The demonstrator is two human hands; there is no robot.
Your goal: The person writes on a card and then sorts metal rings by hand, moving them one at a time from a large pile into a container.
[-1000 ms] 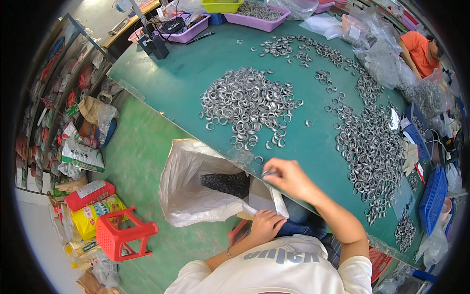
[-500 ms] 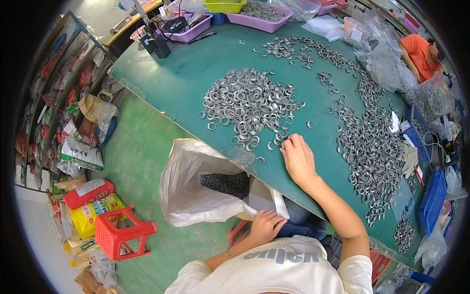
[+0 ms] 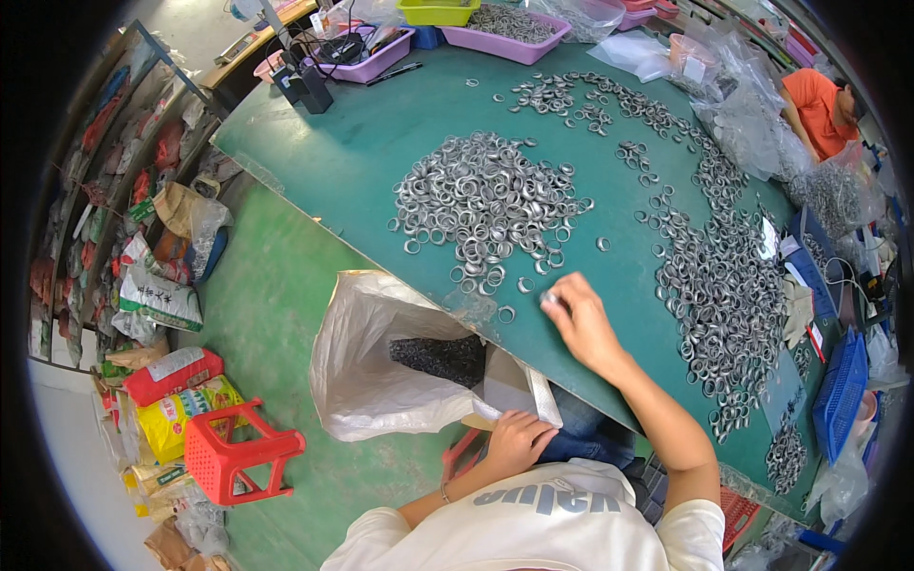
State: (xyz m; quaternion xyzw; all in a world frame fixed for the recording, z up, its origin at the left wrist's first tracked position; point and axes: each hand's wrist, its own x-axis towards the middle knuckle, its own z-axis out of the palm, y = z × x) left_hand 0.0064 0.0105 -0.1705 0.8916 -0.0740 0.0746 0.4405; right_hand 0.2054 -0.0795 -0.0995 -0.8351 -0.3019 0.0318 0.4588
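The right hand [image 3: 583, 322] has its grip pinched on a few small metal rings [image 3: 550, 299] at the near edge of the green tabletop [image 3: 381, 143]. The open white bag [image 3: 381, 381] lies down and to the left of that hand, below the edge. The left hand [image 3: 514, 440] is nearer the bag, its fingers curled on the bag's rim.

Red stool [image 3: 233, 463]; purple trays [image 3: 519, 35]; blue basket [image 3: 841, 396]

Small workshop: green worktable [image 3: 381, 162] heaped with metal rings [image 3: 486, 200].

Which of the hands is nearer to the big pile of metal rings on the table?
Right. The right hand rests on the table at the ring pile's near edge; the left hand is below the table by the white bag.
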